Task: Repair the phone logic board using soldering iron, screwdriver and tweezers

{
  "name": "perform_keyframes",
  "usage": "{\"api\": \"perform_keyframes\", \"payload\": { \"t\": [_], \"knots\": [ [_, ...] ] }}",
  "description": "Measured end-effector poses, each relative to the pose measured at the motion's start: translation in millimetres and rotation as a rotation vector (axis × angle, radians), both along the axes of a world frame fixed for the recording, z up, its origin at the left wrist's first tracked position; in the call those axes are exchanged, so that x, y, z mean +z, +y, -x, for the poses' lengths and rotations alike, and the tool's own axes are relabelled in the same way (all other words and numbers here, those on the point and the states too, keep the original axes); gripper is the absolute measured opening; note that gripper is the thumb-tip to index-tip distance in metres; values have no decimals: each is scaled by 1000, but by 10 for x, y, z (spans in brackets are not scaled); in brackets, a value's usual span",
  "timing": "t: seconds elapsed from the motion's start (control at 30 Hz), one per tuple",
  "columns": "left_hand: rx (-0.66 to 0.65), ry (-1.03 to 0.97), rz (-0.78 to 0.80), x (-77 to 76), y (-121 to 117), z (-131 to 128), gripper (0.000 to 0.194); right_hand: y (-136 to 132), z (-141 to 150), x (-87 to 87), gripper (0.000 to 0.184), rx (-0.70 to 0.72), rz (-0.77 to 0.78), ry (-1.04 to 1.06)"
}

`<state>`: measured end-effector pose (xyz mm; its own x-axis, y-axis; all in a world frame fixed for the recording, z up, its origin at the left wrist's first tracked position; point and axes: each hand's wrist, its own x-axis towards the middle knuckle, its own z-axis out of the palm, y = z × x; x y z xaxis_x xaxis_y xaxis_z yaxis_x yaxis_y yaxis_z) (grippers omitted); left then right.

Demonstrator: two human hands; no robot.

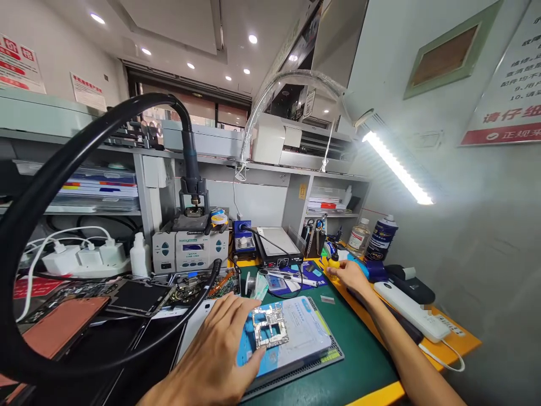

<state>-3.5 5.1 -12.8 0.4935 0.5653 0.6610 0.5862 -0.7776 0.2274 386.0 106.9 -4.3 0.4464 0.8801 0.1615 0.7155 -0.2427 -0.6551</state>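
My left hand reaches over a blue-and-white flat package. Its thumb and index finger close round the left side of a small silver metal frame, which has square cutouts and lies on the package. My right hand is stretched out to the back right, its fingers wrapped round a small yellow bottle with a dark top. The bottle is partly hidden by the fingers. Under the package, a dark perforated board edge rests on the green mat.
A thick black hose arches across the left side to a hot-air station. Dismantled tablets lie left. Tweezers, a hot plate, a spray can, a clear bottle and a white power strip stand around.
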Motion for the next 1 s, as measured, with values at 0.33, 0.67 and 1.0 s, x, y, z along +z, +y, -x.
{"api": "perform_keyframes", "payload": {
  "t": [0.33,0.67,1.0],
  "knots": [
    [-32,-9,-13,-55,1,16,47,-415,168,259,30,115,-133,-31],
    [-48,-86,-99,22,-5,7,44,-1462,884,559,18,563,-12,-32],
    [-57,-101,-171,91,-18,49,55,-1734,1215,609,19,630,136,-148]
  ]
}}
